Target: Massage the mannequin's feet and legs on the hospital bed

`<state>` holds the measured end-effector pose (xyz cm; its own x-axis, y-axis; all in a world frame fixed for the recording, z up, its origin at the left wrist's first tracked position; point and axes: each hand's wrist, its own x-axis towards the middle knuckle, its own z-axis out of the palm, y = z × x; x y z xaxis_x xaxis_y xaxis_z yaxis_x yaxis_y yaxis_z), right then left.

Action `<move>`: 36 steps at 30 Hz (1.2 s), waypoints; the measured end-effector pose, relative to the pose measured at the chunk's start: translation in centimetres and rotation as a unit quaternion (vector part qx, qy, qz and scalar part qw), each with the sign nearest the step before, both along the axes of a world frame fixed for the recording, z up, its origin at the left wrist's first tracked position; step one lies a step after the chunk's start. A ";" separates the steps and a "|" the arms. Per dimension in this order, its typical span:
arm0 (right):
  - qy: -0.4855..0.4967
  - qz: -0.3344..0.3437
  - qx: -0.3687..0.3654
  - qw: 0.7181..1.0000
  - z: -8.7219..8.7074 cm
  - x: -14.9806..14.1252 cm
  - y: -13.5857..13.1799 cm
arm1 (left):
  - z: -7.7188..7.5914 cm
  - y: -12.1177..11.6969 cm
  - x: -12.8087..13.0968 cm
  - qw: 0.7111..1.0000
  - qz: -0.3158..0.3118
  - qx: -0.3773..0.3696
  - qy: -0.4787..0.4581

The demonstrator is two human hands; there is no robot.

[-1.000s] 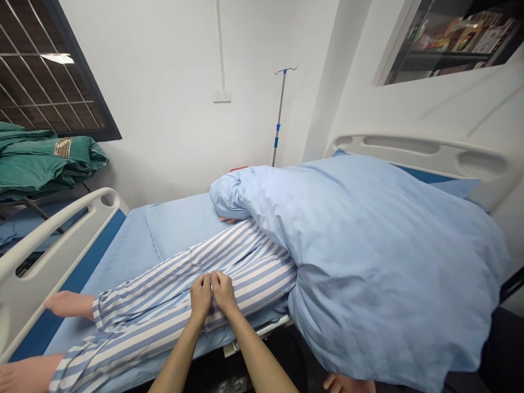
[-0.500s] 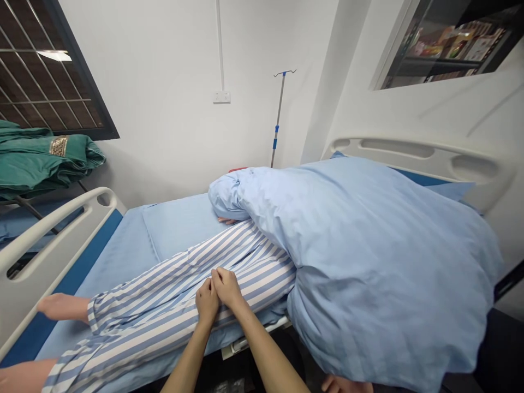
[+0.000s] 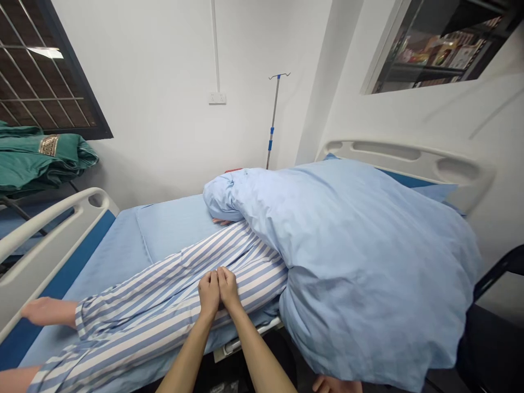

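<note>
My left hand [image 3: 208, 291] and my right hand [image 3: 228, 285] are closed into fists and touch side by side, knuckles up. They are over the near thigh of a figure lying on the bed in blue-and-white striped trousers [image 3: 141, 327]. The curled fingers hide whatever may be inside them. The trouser cloth around them lies mostly smooth. Just to the right, a bunched light blue quilt [image 3: 352, 251] covers the figure's upper body and hangs over the near bed edge. Both bare feet stick out at the left, the far foot [image 3: 49, 312] near the footboard.
The bed has a pale footboard [image 3: 92, 218] at left and a headboard [image 3: 403, 155] at right. An IV pole [image 3: 273, 117] rises behind it. Green folded cloth [image 3: 45, 161] lies beyond the footboard. A dark chair [image 3: 487, 333] stands at right. Another hand [image 3: 335, 383] shows below the quilt.
My fists have come level and closer together; the left has shifted up slightly against the right. The whole view has moved a little to the right. Quilt and lying figure look unchanged.
</note>
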<state>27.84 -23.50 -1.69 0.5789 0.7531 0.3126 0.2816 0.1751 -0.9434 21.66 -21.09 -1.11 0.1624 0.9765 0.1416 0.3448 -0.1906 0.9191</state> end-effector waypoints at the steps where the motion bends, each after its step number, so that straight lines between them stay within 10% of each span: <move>1: 0.015 0.000 0.003 1.000 0.0 0.1 0.0 | -0.2 -0.1 0.3 1.000 0.004 0.002 0.000; 7: 0.006 -0.005 -0.038 0.999 0.2 0.3 0.3 | -1.8 -0.2 0.6 0.997 0.009 0.041 0.067; 15: -0.238 -0.034 -0.144 0.960 1.7 1.5 -1.1 | -1.7 -0.8 0.6 0.994 -0.021 0.029 0.105; 28: -0.046 -0.049 -0.023 0.997 -0.4 2.5 -0.7 | -0.2 -0.3 2.9 0.999 -0.032 -0.016 -0.037; 36: -0.116 -0.028 -0.096 0.988 0.6 3.4 -0.6 | -1.6 -0.9 3.2 0.997 0.010 0.042 0.064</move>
